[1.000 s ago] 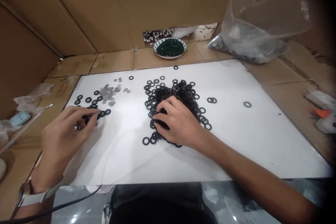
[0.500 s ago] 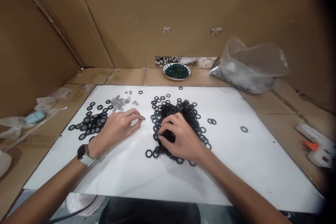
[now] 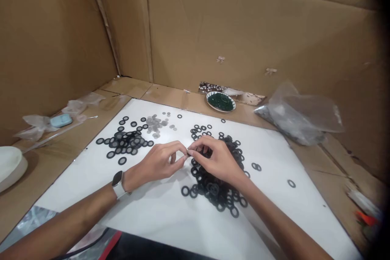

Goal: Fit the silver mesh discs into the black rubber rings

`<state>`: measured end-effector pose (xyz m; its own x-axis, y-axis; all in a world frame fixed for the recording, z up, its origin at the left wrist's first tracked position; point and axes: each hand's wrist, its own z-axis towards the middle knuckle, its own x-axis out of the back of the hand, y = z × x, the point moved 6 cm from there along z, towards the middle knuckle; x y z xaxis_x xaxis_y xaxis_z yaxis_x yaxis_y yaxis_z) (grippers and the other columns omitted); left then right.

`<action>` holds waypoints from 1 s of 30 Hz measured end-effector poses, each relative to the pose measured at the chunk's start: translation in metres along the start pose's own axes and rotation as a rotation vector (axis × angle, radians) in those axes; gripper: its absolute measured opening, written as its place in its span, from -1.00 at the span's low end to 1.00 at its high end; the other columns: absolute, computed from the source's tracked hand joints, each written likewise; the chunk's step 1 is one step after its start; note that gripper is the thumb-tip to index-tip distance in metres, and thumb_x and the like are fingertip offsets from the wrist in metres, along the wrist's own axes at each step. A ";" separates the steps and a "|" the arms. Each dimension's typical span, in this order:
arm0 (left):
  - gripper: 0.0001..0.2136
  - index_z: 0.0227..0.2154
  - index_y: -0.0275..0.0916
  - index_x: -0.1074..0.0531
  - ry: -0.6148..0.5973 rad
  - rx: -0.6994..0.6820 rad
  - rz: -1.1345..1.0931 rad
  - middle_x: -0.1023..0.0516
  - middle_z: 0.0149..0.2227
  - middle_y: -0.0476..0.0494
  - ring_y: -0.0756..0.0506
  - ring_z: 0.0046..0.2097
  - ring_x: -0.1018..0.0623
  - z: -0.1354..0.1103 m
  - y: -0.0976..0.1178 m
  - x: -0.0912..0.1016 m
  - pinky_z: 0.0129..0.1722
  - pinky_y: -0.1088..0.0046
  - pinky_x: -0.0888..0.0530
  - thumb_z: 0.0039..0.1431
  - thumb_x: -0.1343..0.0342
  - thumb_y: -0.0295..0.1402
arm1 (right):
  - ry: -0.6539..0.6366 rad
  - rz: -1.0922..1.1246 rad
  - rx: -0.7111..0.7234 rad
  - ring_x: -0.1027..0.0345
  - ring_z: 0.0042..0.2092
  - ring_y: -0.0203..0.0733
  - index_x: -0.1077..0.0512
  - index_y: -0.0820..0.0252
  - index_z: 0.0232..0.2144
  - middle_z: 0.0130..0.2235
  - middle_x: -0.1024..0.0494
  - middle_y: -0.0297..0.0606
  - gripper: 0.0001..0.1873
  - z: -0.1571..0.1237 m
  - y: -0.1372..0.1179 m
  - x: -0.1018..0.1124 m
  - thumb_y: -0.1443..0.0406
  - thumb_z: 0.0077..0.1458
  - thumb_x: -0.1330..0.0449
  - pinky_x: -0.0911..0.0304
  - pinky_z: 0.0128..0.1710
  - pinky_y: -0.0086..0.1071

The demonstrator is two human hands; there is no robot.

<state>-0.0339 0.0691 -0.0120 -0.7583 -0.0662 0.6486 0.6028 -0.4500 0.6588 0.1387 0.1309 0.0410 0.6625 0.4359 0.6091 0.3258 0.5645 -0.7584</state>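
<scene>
My left hand (image 3: 160,163) and my right hand (image 3: 215,159) meet fingertip to fingertip above the white sheet (image 3: 170,215), both pinching a small black ring (image 3: 189,153) between them. Under my right hand lies a big heap of black rubber rings (image 3: 217,183). A smaller heap of black rings (image 3: 126,141) sits to the left. Beyond it are small grey discs (image 3: 155,122). A watch (image 3: 118,182) is on my left wrist.
A dish of dark green beads (image 3: 221,101) stands at the back by the cardboard wall. A crumpled clear plastic bag (image 3: 300,118) lies at the right. A white bowl (image 3: 10,166) and a pale blue object (image 3: 61,120) sit on the left. Stray rings (image 3: 291,183) lie right.
My left hand left the small heap and moved right to meet my right hand, which lifted off the big heap with a ring. The view tilted up and swung.
</scene>
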 end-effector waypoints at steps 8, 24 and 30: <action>-0.75 -0.13 -0.18 -0.50 0.155 0.148 -0.090 -0.65 -0.26 -0.02 0.00 -0.40 -0.52 0.006 -0.013 0.003 -0.36 0.43 -0.41 0.61 -0.03 -0.16 | -0.108 0.082 -0.071 -0.60 -0.20 -0.12 -0.66 0.19 -0.21 -0.13 -0.78 -0.16 -0.64 0.050 0.009 -0.005 0.01 0.34 -0.33 -0.45 -0.19 -0.28; -0.75 -0.46 -0.18 -0.33 -0.156 -0.142 0.018 -0.60 -0.46 0.04 -0.01 -0.50 -0.45 -0.001 0.015 -0.035 -0.50 0.34 -0.16 0.24 -0.28 -0.32 | -0.405 -0.376 -0.169 -0.60 0.09 -0.03 -0.57 0.21 0.12 0.13 -0.64 -0.13 -0.65 0.183 0.042 -0.103 0.11 0.46 -0.35 -0.59 0.12 -0.04; -0.77 -0.44 -0.17 -0.35 -0.158 -0.159 0.023 -0.59 -0.47 0.02 -0.02 -0.50 -0.43 -0.002 0.019 -0.036 -0.51 0.31 -0.08 0.25 -0.27 -0.31 | -0.444 -0.378 -0.204 -0.60 0.09 -0.02 -0.56 0.21 0.13 0.14 -0.63 -0.12 -0.65 0.181 0.046 -0.110 0.12 0.47 -0.34 -0.59 0.11 -0.05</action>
<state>0.0041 0.0613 -0.0231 -0.6886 0.0565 0.7230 0.5636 -0.5856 0.5826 -0.0411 0.2360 -0.0186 0.1466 0.5066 0.8496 0.6346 0.6107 -0.4737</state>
